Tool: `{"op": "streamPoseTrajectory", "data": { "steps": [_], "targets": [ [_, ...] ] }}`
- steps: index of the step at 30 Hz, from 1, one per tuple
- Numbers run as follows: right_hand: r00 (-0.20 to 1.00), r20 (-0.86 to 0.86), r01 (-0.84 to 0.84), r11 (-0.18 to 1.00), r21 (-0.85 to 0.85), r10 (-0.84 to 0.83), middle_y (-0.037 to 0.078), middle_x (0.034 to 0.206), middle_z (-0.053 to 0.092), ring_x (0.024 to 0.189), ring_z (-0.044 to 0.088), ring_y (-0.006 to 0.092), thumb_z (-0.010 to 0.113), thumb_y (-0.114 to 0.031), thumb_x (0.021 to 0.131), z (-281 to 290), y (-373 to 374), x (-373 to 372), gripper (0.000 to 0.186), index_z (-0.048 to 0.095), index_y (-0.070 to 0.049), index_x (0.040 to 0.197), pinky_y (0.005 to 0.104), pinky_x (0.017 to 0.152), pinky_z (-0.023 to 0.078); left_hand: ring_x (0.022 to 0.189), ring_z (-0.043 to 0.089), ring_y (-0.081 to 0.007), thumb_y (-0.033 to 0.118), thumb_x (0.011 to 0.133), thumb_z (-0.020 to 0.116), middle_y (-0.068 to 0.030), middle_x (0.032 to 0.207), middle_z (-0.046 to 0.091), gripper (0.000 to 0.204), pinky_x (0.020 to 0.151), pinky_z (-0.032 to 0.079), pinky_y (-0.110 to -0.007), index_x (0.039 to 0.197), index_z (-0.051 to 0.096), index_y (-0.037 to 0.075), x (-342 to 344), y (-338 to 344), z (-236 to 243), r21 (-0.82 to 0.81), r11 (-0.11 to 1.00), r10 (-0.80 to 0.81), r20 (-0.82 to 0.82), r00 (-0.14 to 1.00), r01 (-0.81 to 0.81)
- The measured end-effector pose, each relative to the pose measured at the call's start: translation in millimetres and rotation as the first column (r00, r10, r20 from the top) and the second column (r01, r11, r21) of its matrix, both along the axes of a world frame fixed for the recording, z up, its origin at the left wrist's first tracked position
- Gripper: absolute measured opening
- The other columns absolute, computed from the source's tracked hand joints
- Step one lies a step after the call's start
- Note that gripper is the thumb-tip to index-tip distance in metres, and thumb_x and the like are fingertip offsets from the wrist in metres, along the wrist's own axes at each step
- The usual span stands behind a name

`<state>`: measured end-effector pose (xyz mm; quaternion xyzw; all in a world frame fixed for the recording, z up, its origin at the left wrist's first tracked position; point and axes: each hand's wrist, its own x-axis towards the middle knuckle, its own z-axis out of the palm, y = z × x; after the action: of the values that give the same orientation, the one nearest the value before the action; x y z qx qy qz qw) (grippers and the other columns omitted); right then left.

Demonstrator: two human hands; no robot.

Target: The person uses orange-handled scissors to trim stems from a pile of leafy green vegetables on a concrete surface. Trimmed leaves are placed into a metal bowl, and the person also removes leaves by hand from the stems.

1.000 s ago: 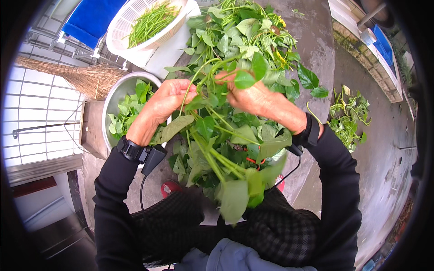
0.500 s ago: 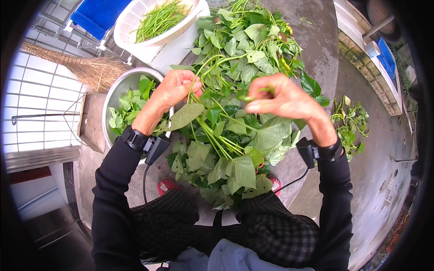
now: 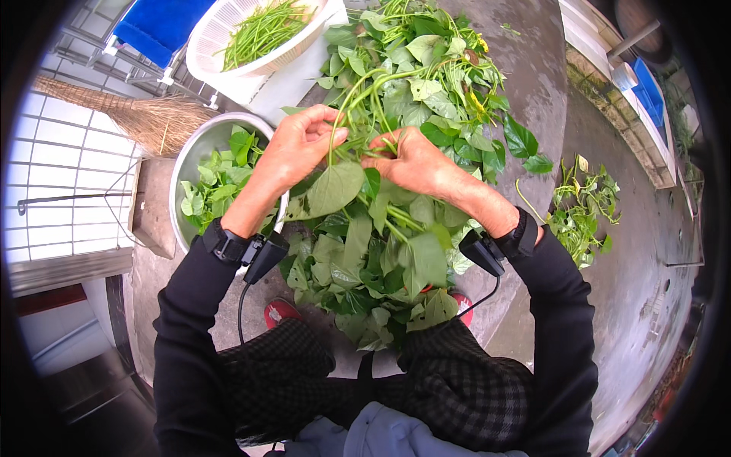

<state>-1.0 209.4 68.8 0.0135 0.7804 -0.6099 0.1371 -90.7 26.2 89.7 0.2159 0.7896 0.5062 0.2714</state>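
A bunch of leafy green vines, with heart-shaped leaves, hangs below my two hands and reaches down between my knees. My left hand is closed in a pinch on a looping vine stem at the bunch's upper left. Just to its right, my right hand is closed around green stems of the same bunch; its fingertips are partly hidden by them. The hands are a small gap apart. Behind them lies a large heap of similar vines.
A metal basin with picked leaves stands at my left. Beyond it are a white basket of cut stems and a straw broom. A small vine pile lies on the concrete floor at right, before a low wall.
My right hand has moved left and in towards the left one, and now grips stems of the bunch. Earlier it was apart, holding a short green piece. The left hand stays nearly in place.
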Motion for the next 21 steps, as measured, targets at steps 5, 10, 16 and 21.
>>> {"op": "streamPoseTrajectory", "data": {
  "steps": [5, 10, 16, 21],
  "targets": [
    [0.963, -0.267, 0.056, 0.944, 0.324, 0.034, 0.013, 0.064, 0.06, 0.061, 0.057, 0.0205, 0.064, -0.017, 0.081, -4, 2, 2, 0.018, 0.065, 0.0, 0.09, 0.0358, 0.056, 0.045, 0.071, 0.055, -0.0062, 0.013, 0.087, 0.061, -0.0025, 0.083, 0.064, 0.026, 0.061, 0.045, -0.022, 0.11, 0.059, -0.001, 2, 3, 1, 0.025, 0.999, -0.033, 0.042, 0.999, 0.032],
    [0.876, -0.38, 0.111, 0.643, 0.758, 0.296, 0.014, 0.071, 0.064, 0.068, 0.064, 0.0305, 0.065, -0.011, 0.072, -17, 9, -2, 0.015, 0.066, -0.008, 0.087, 0.0412, 0.058, 0.05, 0.078, 0.057, -0.007, 0.013, 0.087, 0.062, -0.0044, 0.093, 0.066, 0.029, 0.073, 0.046, -0.022, 0.11, 0.061, -0.004, -1, -2, -11, -0.01, 0.996, -0.082, 0.187, 0.979, 0.085],
    [0.983, -0.16, 0.069, 0.615, 0.785, 0.094, 0.014, 0.073, 0.062, 0.07, 0.061, 0.0301, 0.053, -0.017, 0.089, -15, 67, 10, 0.014, 0.061, -0.006, 0.087, 0.0392, 0.065, 0.049, 0.066, 0.056, -0.0047, 0.022, 0.086, 0.065, 0.0, 0.083, 0.063, 0.029, 0.057, 0.049, -0.02, 0.104, 0.062, 0.0, -11, -16, -17, -0.089, 0.994, 0.094, 0.356, 0.93, -0.066],
    [0.967, -0.207, -0.096, 0.968, 0.232, 0.145, 0.01, 0.075, 0.063, 0.066, 0.059, 0.0182, 0.061, -0.025, 0.088, -5, 32, 31, 0.024, 0.058, -0.001, 0.09, 0.032, 0.064, 0.048, 0.056, 0.051, -0.0074, 0.028, 0.082, 0.068, 0.0006, 0.068, 0.055, 0.025, 0.048, 0.045, -0.022, 0.079, 0.059, 0.004, -10, 1, -29, -0.107, 0.981, 0.19, 0.405, 0.895, -0.16]
  ]
}}
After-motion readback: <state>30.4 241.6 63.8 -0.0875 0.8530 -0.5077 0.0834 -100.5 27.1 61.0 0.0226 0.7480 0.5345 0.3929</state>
